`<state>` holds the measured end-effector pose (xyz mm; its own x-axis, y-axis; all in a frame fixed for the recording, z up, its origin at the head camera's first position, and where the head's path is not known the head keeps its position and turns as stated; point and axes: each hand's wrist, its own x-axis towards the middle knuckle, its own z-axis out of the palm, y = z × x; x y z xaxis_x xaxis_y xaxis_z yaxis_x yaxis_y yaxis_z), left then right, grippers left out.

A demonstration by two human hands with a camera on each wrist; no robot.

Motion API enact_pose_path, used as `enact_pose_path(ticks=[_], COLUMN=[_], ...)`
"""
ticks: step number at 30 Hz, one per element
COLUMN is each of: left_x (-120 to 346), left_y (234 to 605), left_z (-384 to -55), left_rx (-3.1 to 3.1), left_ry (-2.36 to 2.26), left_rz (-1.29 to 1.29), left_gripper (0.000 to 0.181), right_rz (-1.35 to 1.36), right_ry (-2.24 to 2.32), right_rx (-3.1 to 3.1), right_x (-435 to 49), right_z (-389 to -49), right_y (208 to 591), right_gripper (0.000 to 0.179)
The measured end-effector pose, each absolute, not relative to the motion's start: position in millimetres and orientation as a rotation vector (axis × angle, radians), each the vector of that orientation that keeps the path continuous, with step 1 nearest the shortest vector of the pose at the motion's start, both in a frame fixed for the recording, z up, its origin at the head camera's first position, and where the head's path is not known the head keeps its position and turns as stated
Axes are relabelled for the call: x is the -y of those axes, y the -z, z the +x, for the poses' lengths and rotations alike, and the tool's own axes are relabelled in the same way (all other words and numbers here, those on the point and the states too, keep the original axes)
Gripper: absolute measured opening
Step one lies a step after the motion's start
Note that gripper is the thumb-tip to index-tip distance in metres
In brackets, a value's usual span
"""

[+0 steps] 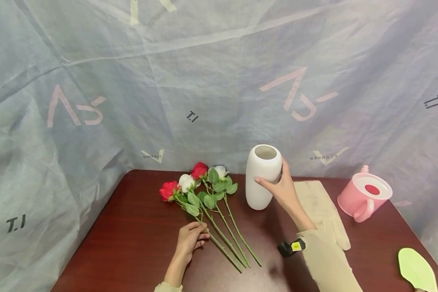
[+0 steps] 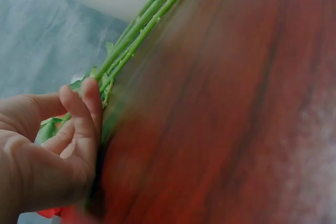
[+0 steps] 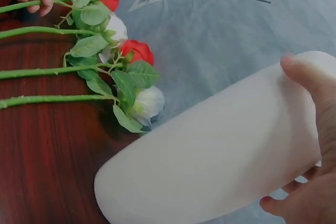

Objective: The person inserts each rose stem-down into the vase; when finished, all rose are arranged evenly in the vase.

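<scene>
My right hand [image 1: 282, 188] grips a tall white vase [image 1: 257, 190] around its upper side, thumb in front and fingers behind. The vase stands upright at the back of the table, and its round mouth shows from above. My left hand [image 1: 191, 240] pinches the stem of the leftmost red rose [image 1: 168, 190], just below its leaves. Beside it lie a white rose [image 1: 186, 183], another red rose [image 1: 199, 170] and a second white rose [image 1: 219, 172], their green stems fanned toward the table's front. In the right wrist view the vase [image 3: 205, 150] slants across the lower half.
Beige gloves [image 1: 314, 207] lie flat behind my right forearm. A pink watering can [image 1: 363, 196] stands at the right, and a light green shovel-like tool [image 1: 417, 267] lies near the right edge. Grey printed cloth [image 1: 211, 101] hangs behind the dark red wooden table [image 1: 131, 239].
</scene>
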<state>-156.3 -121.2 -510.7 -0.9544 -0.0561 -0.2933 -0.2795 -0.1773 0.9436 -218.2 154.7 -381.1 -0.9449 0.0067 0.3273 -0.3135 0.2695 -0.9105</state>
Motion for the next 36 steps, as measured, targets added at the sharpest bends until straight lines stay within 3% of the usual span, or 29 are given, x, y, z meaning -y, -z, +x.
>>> enact_pose_path(ticks=[12,23,36], left_x=[139,128,113], left_y=[496,463,440], left_z=[-145,-134,-143], left_rx=[-1.821,-1.577,-1.334], left_ry=[-2.423,-2.778,-3.093], left_rz=[-0.39,-0.338,-0.383], left_gripper=[0.034,0.031,0.027], right_rz=[0.347,0.355,0.335], right_ry=[-1.752,-1.779,-1.82], right_rx=[2.259,2.232,2.198], right_x=[-155,-155,-153], right_z=[-219,-220,-220], right_y=[383,387,389], right_gripper=[0.091,0.091,0.09])
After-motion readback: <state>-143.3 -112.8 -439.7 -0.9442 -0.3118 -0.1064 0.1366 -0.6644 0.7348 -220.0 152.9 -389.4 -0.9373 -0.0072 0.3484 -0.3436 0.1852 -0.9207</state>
